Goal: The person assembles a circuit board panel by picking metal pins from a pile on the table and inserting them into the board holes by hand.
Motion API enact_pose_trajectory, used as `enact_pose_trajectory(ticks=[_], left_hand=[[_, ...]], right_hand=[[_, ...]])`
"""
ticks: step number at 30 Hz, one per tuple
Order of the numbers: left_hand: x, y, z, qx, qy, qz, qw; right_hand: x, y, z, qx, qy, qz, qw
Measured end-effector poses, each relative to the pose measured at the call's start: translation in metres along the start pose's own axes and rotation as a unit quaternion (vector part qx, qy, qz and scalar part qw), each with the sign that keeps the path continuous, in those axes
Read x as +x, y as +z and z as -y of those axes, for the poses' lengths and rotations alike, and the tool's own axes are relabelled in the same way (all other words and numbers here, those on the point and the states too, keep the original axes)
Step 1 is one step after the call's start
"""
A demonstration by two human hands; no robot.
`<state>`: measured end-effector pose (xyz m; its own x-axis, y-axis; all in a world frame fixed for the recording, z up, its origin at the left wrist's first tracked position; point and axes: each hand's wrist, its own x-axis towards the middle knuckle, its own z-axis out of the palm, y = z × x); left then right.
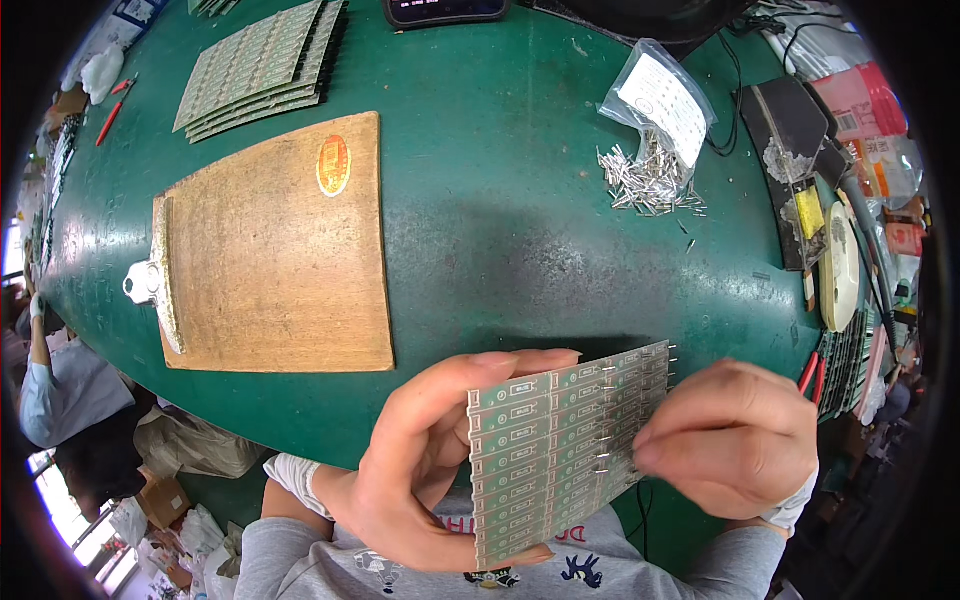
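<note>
At the table (470, 250) edge, I've left hand (405, 455) gripping a circuit board (556, 445), face toward me, long axis left-right, right hand (742, 440) pinched, on what I can't tell, pins (645, 185) spilling from a clear bag (665, 100).

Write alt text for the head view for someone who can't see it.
A left hand holds a tilted green circuit board panel with metal pins sticking out, the right hand pinched near its right side. Beyond, on a green table, lie a wooden clipboard, stacked similar panels, and loose pins by a plastic bag.
</note>
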<state>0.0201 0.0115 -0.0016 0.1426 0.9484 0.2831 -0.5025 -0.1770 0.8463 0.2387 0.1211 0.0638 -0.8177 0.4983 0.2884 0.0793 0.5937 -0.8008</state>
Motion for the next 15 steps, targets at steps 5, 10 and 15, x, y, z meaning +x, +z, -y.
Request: enact_pose_trajectory(ticks=[5,10,15], left_hand=[[0.003,-0.001,-0.007,-0.005,-0.034,0.009,0.999],[0.003,-0.002,-0.005,-0.013,-0.027,0.007,1.000],[0.002,0.000,-0.005,-0.013,-0.034,0.004,0.999]], right_hand=[[-0.004,0.010,-0.006,0.009,-0.012,0.006,1.000],[-0.004,0.015,-0.008,0.007,-0.013,-0.011,1.000],[-0.005,0.015,-0.011,0.014,-0.028,-0.006,0.999]])
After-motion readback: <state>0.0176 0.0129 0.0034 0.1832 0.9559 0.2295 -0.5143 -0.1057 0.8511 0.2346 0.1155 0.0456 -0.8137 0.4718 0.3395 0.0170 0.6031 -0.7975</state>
